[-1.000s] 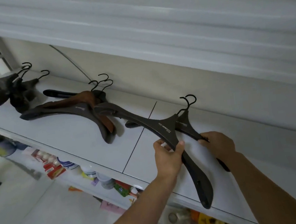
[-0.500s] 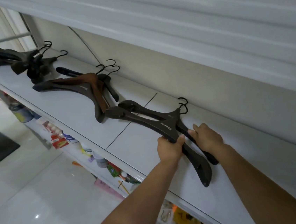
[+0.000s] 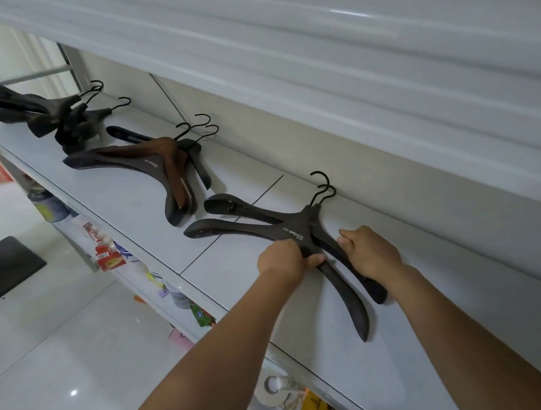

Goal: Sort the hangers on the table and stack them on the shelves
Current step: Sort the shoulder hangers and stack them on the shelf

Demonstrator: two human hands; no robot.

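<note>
Head view: since half a second earlier, the two black wooden hangers had splayed slightly wider, hooks near the cream wall. Left hand stayed curled round the upper hanger's near arm; right hand gripped the lower one's. White shelf held this pair, a brown-and-black hanger stack and a far dark hanger pile. Red packets sat underneath.
</note>
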